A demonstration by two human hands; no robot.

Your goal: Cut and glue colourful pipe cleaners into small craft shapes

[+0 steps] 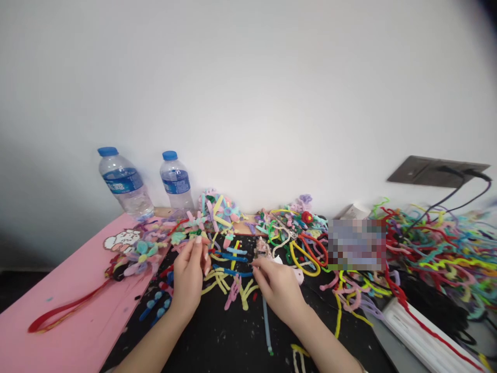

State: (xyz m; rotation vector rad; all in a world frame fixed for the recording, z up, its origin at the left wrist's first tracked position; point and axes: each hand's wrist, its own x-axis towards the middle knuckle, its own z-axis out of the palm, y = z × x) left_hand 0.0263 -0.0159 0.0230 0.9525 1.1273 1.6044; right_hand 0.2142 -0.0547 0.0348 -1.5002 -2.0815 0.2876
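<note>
Fuzzy blue stems [233, 272] laid on black mat [217, 336], at left hand [192, 264] three o'clock, right hand [277, 285] nine; presumably kept reachable. Fingers curled inward (anything pinched cannot be told). Loose heap [438, 248] pushed toward three o'clock, likely for room.

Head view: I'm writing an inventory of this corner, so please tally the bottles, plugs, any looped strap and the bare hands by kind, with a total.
Clear plastic bottles with blue caps: 2
Black plugs in the dark grey wall socket: 2
Red looped strap on the pink surface: 1
Bare hands: 2
Total: 7
The fuzzy multicoloured stems are too tangled to count.
</note>
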